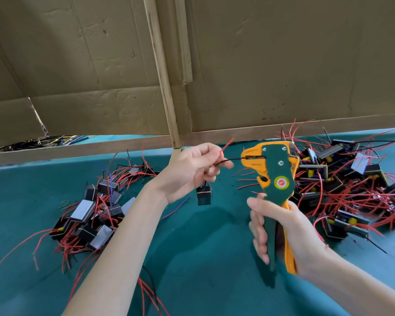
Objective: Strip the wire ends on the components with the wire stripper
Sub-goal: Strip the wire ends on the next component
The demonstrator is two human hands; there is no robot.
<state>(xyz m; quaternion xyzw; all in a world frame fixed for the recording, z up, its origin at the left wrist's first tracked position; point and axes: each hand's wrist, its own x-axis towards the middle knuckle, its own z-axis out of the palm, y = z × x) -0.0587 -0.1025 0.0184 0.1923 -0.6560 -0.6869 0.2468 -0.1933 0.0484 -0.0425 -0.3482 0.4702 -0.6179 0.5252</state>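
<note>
Above the teal surface point(203, 258), pinching the wire point(233, 159) level in the left hand point(187, 172), tip pointing right into the stripper point(276, 172) mouth, wrapping the right hand point(292, 231) round its handles.

One wide-angle view, from the person's head, faces forward and down across the table point(192, 247) toward the cardboard wall point(283, 65) filling the upper half. It sits close: the left hand point(187, 172) and right hand point(290, 233) are mid-frame, arms entering from the bottom edge.
</note>
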